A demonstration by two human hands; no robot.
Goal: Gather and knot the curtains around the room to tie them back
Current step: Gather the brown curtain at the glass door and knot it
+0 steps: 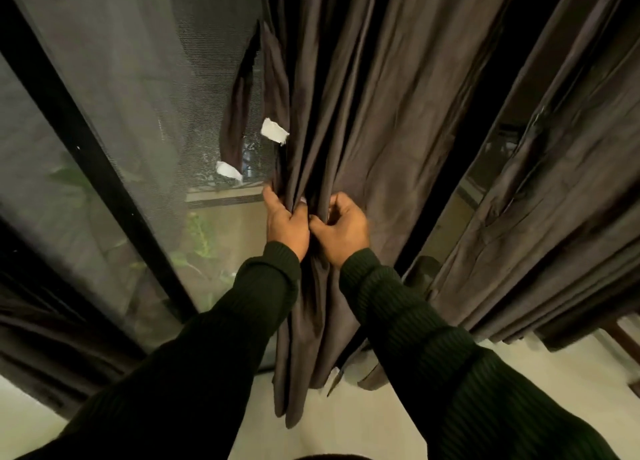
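Your left hand [285, 222] and right hand [341, 229] sit side by side, knuckles almost touching, both clenched on the same bunch of the curtain [349, 120], a dark brown, smooth cloth that falls in long soft folds. The fingers of each hand are curled tight into the pleats, so the cloth runs up from between them and hangs down below your wrists to the pale floor [388, 421]. Just left of the curtain's edge hangs a narrow tie strap [239, 113] of the same cloth, looped, with two white tabs [274, 131] at its ends. Further left of the curtain stands a fine grey mesh screen [145, 61] in a black frame [83, 140]. Right of the curtain a second panel [547, 189] hangs in heavier, creased folds. Your sleeves [408, 307] are dark green ribbed knit.
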